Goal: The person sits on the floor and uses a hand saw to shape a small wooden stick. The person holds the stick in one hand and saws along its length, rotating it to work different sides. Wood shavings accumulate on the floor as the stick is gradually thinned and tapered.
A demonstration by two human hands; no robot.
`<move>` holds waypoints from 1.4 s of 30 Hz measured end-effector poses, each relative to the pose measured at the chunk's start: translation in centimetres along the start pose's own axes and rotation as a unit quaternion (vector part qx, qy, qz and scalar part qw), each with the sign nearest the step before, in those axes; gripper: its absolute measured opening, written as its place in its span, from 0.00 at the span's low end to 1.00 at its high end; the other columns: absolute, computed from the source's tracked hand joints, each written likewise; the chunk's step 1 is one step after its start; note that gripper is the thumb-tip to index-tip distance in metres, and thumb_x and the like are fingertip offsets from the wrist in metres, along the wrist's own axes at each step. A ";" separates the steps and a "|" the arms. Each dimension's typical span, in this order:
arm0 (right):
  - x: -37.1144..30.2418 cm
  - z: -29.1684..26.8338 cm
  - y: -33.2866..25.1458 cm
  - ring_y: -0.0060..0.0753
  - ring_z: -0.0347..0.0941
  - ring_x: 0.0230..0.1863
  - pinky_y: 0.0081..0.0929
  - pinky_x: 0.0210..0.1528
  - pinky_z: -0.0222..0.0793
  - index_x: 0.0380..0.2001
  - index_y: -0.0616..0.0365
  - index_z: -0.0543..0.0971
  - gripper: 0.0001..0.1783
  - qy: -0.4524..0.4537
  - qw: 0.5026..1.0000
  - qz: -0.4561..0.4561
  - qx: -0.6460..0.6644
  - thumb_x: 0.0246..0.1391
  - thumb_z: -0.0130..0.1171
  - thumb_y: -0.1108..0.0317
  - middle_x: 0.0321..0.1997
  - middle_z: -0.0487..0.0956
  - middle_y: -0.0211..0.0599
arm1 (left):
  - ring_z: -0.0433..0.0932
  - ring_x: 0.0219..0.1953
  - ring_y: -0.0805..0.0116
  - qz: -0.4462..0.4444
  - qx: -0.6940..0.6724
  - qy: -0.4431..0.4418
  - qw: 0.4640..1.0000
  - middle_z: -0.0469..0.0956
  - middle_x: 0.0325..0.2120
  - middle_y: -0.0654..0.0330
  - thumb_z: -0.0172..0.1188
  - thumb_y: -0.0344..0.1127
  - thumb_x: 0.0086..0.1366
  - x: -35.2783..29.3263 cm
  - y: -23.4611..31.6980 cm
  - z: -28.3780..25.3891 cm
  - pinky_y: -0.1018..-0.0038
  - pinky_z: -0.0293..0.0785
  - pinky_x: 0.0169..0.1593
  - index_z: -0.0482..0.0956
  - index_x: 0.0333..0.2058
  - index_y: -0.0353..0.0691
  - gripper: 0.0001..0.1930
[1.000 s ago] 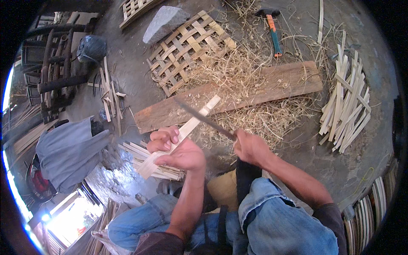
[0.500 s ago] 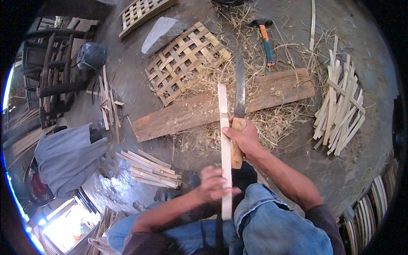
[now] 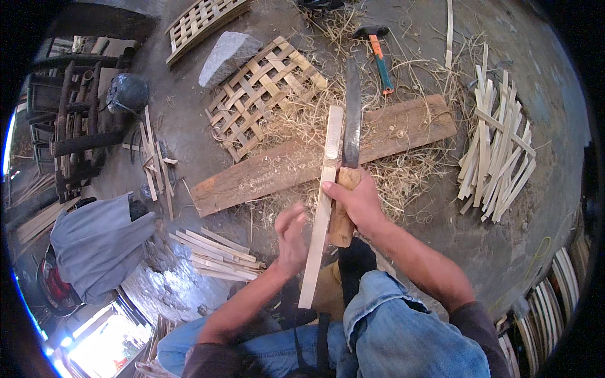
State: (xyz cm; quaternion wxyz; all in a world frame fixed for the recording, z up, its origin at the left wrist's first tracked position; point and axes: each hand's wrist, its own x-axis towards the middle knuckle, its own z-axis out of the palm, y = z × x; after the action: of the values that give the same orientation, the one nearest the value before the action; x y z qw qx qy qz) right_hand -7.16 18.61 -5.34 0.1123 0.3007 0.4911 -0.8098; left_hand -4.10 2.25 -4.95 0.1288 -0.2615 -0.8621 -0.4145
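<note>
My right hand (image 3: pixel 360 203) is closed round the wooden handle (image 3: pixel 342 227) of a long knife. The knife's dark blade (image 3: pixel 353 120) points away from me. With the thumb, the same hand pins a pale bamboo strip (image 3: pixel 317 246) alongside the handle; the strip slants from far to near, its lower end over my lap. My left hand (image 3: pixel 291 236) is off the strip, just to its left, fingers loosely bent and apart with nothing in them. Under the blade and the strip's far end lies a worn wooden board (image 3: pixel 252 173) on the ground.
Curly shavings (image 3: pixel 403 189) surround the board. Beyond it are a woven bamboo panel (image 3: pixel 258 94), a grey stone (image 3: pixel 228 57) and a hammer (image 3: pixel 381 63). Strips are piled at right (image 3: pixel 495 151) and near left (image 3: pixel 217 255). A grey cloth (image 3: pixel 97 246) hangs at far left.
My left hand has let go of the strip's lower part and moved left and away from me. The strip's near end has swung left, while my right hand keeps its hold.
</note>
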 end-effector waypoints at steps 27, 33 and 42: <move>-0.7 -3.4 4.0 0.63 0.76 0.32 0.50 0.35 0.71 0.40 0.66 0.67 0.21 -0.179 0.834 -0.066 -0.517 0.50 0.60 0.61 0.26 0.77 0.59 | 0.54 0.18 0.79 -0.095 -0.327 0.382 0.859 0.58 0.19 0.68 0.47 0.57 0.69 13.2 -3.1 -3.4 0.81 0.52 0.20 0.60 0.30 0.47 0.20; -2.1 0.2 2.5 0.62 0.77 0.35 0.46 0.40 0.73 0.49 0.69 0.68 0.29 -0.200 0.873 -0.046 -0.443 0.50 0.62 0.60 0.29 0.78 0.60 | 0.50 0.15 0.80 -0.118 -0.231 0.405 0.877 0.54 0.16 0.68 0.41 0.61 0.70 15.1 -1.7 -1.2 0.81 0.43 0.17 0.53 0.26 0.48 0.24; 1.3 1.6 4.4 0.64 0.77 0.32 0.49 0.38 0.73 0.44 0.73 0.69 0.23 -0.182 0.874 -0.093 -0.440 0.51 0.57 0.63 0.27 0.78 0.62 | 0.49 0.14 0.80 -0.141 -0.195 0.425 0.872 0.52 0.16 0.69 0.39 0.61 0.71 15.8 -2.0 -1.8 0.81 0.41 0.17 0.52 0.25 0.48 0.24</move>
State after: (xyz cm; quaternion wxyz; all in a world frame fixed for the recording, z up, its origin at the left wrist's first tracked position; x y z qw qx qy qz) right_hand -6.66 15.26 -8.75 0.2449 0.0206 0.7935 -0.5568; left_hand -18.29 5.23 1.80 0.3698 0.0443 -0.6530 -0.6595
